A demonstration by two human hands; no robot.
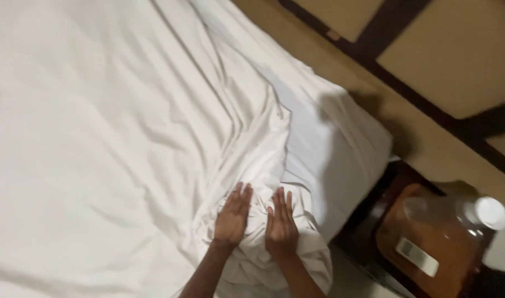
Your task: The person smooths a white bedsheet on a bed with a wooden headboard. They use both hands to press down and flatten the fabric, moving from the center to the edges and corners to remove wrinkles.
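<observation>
Both hands lie flat and open on the bunched corner of a white bed sheet (153, 127), at the near right corner of the mattress (341, 149). On the person's own left, the left hand (233, 215) rests palm down with its fingers together and pointing up the bed, pinching nothing. Just beside it, the right hand (281, 223) presses down the same way, fingers straight and close, and the two hands sit near each other without touching.

Under and around the palms the sheet is gathered into a thick crumpled bundle that spills over the mattress corner and hangs toward the floor. From this bundle several long creases fan out diagonally toward the far end of the bed. Further left the sheet lies much flatter across the wide top of the mattress, with only shallow wrinkles.

Judging from how things lie, most of the surface looks spread out already, while this corner remains loose and untucked, and the fanning creases are not yet smoothed. Along the right edge of the bed the mattress side shows bare white below the sheet's edge.

Beyond the corner, to the right, stands a dark wooden bedside table (423, 243) with a brown top. On it are a clear plastic bottle (456, 215) with a white cap and a small white oblong item (417, 256), too blurred to identify. Behind the bed runs a tan wall with dark wooden framing (429, 83).
</observation>
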